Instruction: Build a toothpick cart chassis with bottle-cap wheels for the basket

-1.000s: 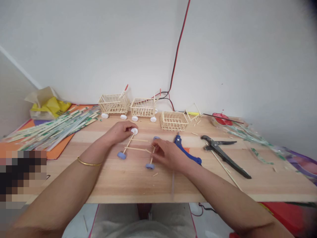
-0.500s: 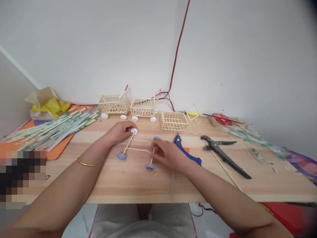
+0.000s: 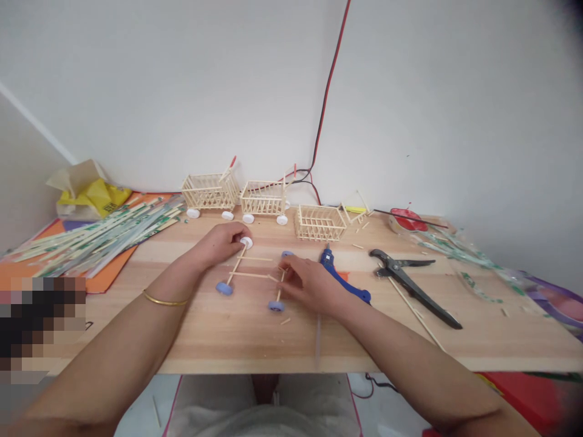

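A small frame of thin wooden sticks [image 3: 253, 274] with round wheels lies flat on the wooden table [image 3: 237, 334]. My left hand [image 3: 221, 241] rests at its far left corner, fingers curled and pinching the white wheel [image 3: 246, 242]. My right hand [image 3: 310, 284] pinches the stick axle on the right side, between a bluish wheel [image 3: 287, 254] behind it and a bluish wheel [image 3: 276, 306] in front. A third bluish wheel [image 3: 223, 287] sits at the near left corner.
Two finished stick carts [image 3: 210, 192] [image 3: 264, 199] and a stick basket [image 3: 319, 223] stand at the back. A blue glue gun [image 3: 342, 280] and black cutters [image 3: 412, 285] lie to the right. Wrapped chopsticks [image 3: 95, 233] are piled at the left. A red-black cable [image 3: 325, 97] hangs down the wall.
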`<state>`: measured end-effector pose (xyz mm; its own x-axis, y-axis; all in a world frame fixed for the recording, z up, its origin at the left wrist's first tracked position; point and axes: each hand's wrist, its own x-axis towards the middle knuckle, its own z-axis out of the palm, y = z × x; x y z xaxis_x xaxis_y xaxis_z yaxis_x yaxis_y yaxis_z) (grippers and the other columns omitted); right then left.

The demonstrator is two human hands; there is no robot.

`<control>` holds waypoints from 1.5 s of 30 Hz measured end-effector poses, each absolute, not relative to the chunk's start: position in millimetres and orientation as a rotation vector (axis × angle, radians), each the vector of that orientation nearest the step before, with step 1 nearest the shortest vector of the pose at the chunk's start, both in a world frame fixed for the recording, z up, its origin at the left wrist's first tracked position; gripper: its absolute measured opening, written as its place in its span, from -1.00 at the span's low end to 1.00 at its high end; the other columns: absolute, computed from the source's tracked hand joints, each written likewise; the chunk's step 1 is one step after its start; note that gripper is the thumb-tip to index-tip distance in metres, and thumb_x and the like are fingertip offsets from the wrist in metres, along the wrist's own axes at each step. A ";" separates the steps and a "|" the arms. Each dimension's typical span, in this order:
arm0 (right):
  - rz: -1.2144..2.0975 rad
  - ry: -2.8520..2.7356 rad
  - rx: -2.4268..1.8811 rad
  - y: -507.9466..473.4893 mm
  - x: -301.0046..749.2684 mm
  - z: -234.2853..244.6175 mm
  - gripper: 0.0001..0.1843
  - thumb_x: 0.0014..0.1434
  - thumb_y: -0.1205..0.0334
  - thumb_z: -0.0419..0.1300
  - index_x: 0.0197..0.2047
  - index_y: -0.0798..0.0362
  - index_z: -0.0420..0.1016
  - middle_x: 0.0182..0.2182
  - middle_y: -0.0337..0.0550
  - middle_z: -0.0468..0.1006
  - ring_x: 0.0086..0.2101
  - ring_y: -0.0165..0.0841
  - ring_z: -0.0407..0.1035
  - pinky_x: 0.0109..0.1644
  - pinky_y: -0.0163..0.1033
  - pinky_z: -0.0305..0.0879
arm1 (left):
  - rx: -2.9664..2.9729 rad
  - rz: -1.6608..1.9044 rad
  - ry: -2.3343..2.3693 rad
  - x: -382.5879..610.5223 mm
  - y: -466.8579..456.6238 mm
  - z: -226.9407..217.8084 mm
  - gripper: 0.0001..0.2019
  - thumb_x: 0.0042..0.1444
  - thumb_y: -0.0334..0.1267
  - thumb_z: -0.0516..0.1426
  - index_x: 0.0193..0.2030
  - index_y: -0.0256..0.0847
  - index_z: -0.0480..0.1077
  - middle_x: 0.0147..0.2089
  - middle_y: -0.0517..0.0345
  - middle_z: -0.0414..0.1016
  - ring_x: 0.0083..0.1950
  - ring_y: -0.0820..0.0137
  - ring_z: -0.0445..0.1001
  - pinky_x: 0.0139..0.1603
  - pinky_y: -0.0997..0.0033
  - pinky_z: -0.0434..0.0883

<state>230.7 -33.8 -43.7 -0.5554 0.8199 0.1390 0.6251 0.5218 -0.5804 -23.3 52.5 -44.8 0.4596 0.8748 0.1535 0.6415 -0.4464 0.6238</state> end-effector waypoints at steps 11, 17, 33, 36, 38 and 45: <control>0.670 -2.372 -1.191 -33.7 229.8 -42.3 -0.80 0.18 0.21 0.18 -0.14 0.05 0.29 -0.36 -0.18 0.53 -0.35 -0.34 0.40 -0.26 -0.28 0.22 | 2.259 0.641 1.344 -19.7 47.2 -39.8 -0.88 -0.04 -0.31 0.09 -0.37 -0.26 0.43 -0.43 0.19 0.43 -0.40 0.42 0.33 -0.38 0.46 0.23; 0.676 -2.368 -1.195 -33.2 229.8 -43.2 -0.80 0.18 0.20 0.17 -0.14 0.04 0.28 -0.36 -0.18 0.52 -0.35 -0.34 0.40 -0.27 -0.28 0.22 | 2.263 0.628 1.382 -19.2 47.4 -40.9 -0.89 -0.04 -0.28 0.10 -0.39 -0.24 0.41 -0.46 0.20 0.42 -0.41 0.41 0.33 -0.40 0.46 0.21; 0.694 -2.357 -1.195 -33.7 229.0 -42.7 -0.79 0.18 0.21 0.18 -0.14 0.05 0.28 -0.36 -0.17 0.54 -0.36 -0.34 0.41 -0.26 -0.28 0.23 | 2.340 0.583 1.429 -17.3 48.6 -41.8 -0.95 -0.03 -0.35 0.09 -0.41 -0.23 0.38 -0.44 0.18 0.43 -0.39 0.38 0.35 -0.38 0.44 0.21; 0.698 -2.362 -1.206 -33.8 228.5 -41.4 -0.80 0.17 0.21 0.18 -0.14 0.05 0.29 -0.36 -0.17 0.53 -0.35 -0.34 0.41 -0.26 -0.28 0.24 | 2.356 0.583 1.440 -17.2 49.1 -42.8 -0.97 -0.04 -0.36 0.10 -0.42 -0.22 0.36 -0.45 0.18 0.42 -0.39 0.39 0.34 -0.39 0.44 0.20; 0.703 -2.361 -1.212 -34.1 228.3 -40.1 -0.80 0.17 0.23 0.18 -0.15 0.04 0.29 -0.36 -0.17 0.53 -0.35 -0.34 0.42 -0.26 -0.28 0.24 | 2.366 0.585 1.444 -17.2 49.1 -43.0 -0.97 -0.04 -0.37 0.10 -0.42 -0.22 0.36 -0.45 0.18 0.42 -0.40 0.39 0.34 -0.40 0.45 0.20; 0.697 -2.364 -1.215 -35.2 227.9 -38.6 -0.80 0.17 0.21 0.18 -0.15 0.04 0.29 -0.36 -0.16 0.53 -0.34 -0.33 0.41 -0.26 -0.27 0.24 | 2.370 0.588 1.451 -16.9 48.0 -42.0 -0.97 -0.06 -0.38 0.09 -0.44 -0.21 0.34 -0.44 0.17 0.44 -0.39 0.38 0.35 -0.39 0.44 0.22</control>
